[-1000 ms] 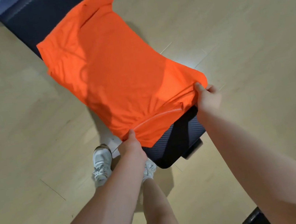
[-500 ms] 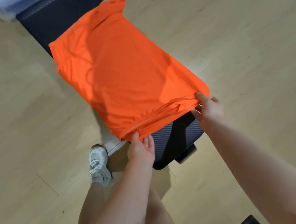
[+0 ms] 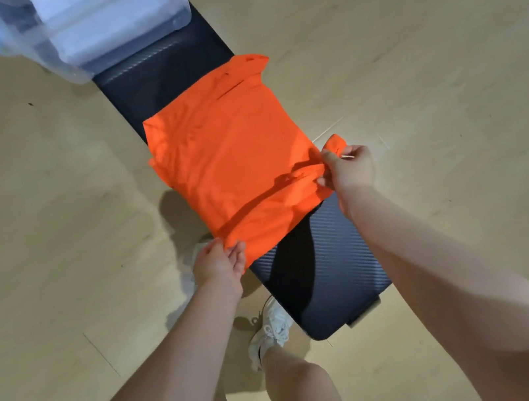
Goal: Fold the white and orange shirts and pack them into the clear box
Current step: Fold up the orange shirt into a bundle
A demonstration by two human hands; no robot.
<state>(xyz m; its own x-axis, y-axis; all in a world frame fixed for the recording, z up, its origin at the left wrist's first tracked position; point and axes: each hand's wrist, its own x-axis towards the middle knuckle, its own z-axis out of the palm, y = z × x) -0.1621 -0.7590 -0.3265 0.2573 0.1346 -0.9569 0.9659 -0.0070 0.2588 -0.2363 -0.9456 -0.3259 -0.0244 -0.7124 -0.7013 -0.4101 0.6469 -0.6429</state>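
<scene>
Both hands, left hand (image 3: 219, 263) and right hand (image 3: 349, 167), are pinching the orange shirt (image 3: 232, 157) hem; ideally they're lifting evenly, landing it square near the collar.

No readable text, label, brand, number or sign anywhere in view. Bright orange fabric shirt (image 3: 233, 167): plain cloth, no print or tag legible. Clear plastic storage box (image 3: 111, 27): no sticker or marking readable, contents blurred. Dark ribbed padded tabletop (image 3: 333, 269): texture only, no logo. White lace-up sneaker (image 3: 270, 331): dark mark on side, too small and blurred to read.
</scene>
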